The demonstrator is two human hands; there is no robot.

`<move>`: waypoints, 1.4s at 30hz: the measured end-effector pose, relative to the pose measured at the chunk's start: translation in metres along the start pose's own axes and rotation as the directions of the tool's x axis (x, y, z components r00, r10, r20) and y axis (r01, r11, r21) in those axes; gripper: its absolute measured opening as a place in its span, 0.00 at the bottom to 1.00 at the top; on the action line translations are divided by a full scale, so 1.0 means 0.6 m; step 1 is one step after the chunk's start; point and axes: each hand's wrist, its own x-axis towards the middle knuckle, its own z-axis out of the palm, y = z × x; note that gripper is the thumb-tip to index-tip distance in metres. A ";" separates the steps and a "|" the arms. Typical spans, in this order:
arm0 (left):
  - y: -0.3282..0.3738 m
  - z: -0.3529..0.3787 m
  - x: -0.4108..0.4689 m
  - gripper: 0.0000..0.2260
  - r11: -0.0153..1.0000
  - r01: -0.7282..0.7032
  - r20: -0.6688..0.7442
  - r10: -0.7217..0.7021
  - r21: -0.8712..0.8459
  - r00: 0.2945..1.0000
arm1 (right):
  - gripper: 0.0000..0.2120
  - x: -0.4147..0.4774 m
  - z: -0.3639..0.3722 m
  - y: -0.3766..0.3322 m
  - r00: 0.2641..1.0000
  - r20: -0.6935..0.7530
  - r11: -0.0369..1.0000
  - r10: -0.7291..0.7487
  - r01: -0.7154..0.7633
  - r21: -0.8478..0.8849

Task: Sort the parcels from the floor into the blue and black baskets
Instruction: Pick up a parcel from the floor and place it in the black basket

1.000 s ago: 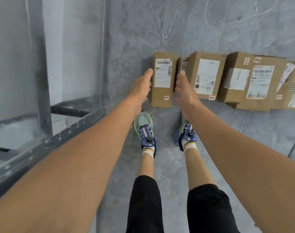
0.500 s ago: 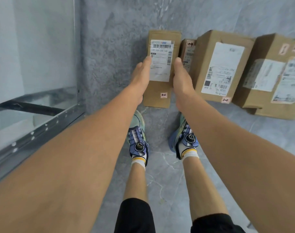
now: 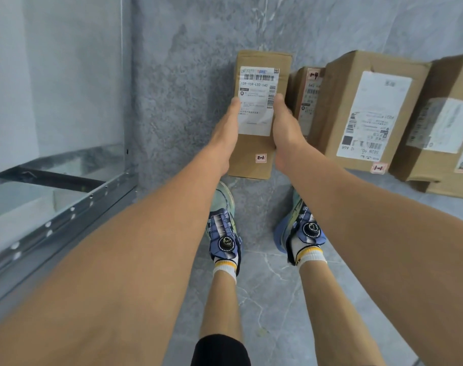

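I hold a narrow brown cardboard parcel (image 3: 260,75) with a white shipping label and a small red-and-white sticker, lifted above the grey floor in front of my feet. My left hand (image 3: 226,133) grips its left side, thumb on the label's edge. My right hand (image 3: 285,133) grips its right side, thumb on the label. More brown parcels lie in a row on the floor to the right: a small one (image 3: 308,99), a large one (image 3: 367,112) with a big white label, and another (image 3: 441,133) at the frame's edge. No basket is in view.
A metal shelf frame (image 3: 66,215) with a perforated rail runs along the left, beside a pale wall panel (image 3: 53,75). My two shoes (image 3: 222,228) stand on the grey marble-look floor (image 3: 272,299) below the parcel.
Both hands closed on the narrow parcel's sides and raised it off the floor toward me. The view has shifted closer to the parcels.
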 end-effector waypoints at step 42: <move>0.521 0.058 -1.418 0.19 0.420 -0.907 -0.373 0.846 0.028 0.381 | 0.21 -1.380 -0.240 -0.568 0.223 0.325 0.305 -0.919 0.925 0.227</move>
